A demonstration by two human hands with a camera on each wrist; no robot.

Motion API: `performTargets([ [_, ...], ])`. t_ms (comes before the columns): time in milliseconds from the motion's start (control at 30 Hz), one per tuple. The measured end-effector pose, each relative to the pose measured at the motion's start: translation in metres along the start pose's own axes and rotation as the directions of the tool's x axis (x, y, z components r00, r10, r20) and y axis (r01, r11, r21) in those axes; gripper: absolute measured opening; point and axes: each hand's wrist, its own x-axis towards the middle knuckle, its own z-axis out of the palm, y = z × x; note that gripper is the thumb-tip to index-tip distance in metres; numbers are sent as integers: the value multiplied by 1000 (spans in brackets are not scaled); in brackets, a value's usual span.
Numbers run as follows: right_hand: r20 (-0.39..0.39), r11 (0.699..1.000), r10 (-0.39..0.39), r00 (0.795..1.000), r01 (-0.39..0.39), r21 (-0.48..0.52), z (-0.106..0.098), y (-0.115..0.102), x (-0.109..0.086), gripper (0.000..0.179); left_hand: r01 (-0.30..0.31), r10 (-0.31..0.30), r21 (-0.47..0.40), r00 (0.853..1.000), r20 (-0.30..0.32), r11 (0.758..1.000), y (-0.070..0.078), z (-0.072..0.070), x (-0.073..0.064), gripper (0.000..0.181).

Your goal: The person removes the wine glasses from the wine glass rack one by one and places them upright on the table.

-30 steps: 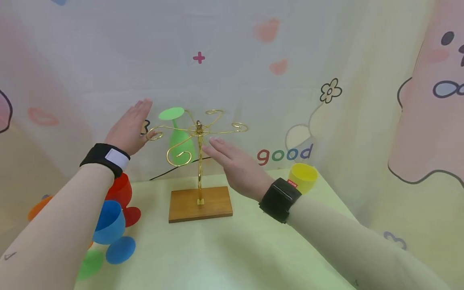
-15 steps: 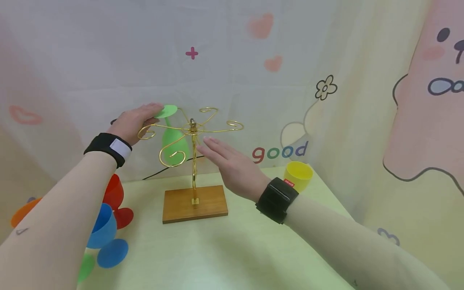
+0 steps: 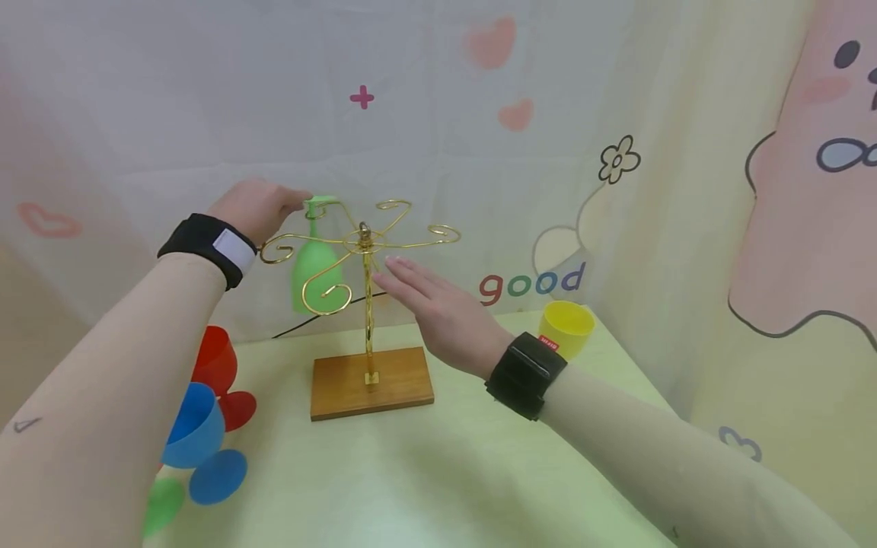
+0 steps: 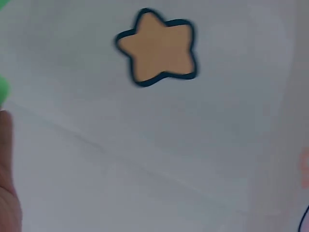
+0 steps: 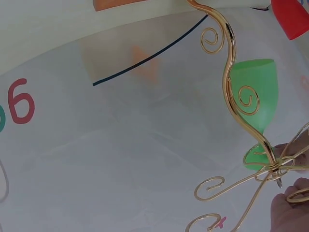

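A green plastic goblet (image 3: pixel 317 278) hangs upside down from a curl of a gold wire rack (image 3: pixel 365 304) on a wooden base (image 3: pixel 372 384). At the goblet's round foot, my left hand (image 3: pixel 256 209) pinches the rim from the left. In the right wrist view, which is inverted, that left hand (image 5: pixel 289 208) is partly behind gold wires beside the green goblet (image 5: pixel 256 89). Only a finger edge and bits of green show at the left wrist view's border. My right hand (image 3: pixel 445 320) hovers right of the post, its fingers straight and holding nothing.
Red (image 3: pixel 215 359) and blue (image 3: pixel 195 430) goblets lie on the table's left side, with another green foot (image 3: pixel 163 502) half hidden by my left arm. A yellow cup (image 3: pixel 567 327) is at the back right. Patterned cloth stands behind.
My left hand has moved right onto the green goblet's foot and bent its fingers there. The goblet has shifted left and hangs straighter. My right hand stays beside the post.
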Motion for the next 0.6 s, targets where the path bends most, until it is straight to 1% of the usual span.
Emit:
performTargets([
  [67,1,1000,1,1000,-1,0,-1,-1,0,63,26,-26,26,1000,16,999,10,-7,8,25],
  [133,1,1000,3,1000,-3,1,-1,-1,0,63,50,-51,60,999,19,997,20,-11,16,20],
  [233,-3,1000,4,1000,-4,-4,1,0,-1,62,86,-88,104,996,14,991,32,-9,25,20],
  [300,-5,1000,5,1000,-5,-5,2,0,-1,63,106,-107,109,994,11,988,37,-6,28,21],
  [467,0,1000,7,1000,-7,-5,3,-2,-1,66,105,-107,91,994,19,990,41,6,30,20],
  [533,3,1000,7,1000,-7,-8,2,-2,-1,67,87,-88,83,996,17,993,42,9,31,21],
  [600,6,1000,8,1000,-8,-11,0,0,-2,67,68,-70,75,997,17,995,45,10,32,23],
])
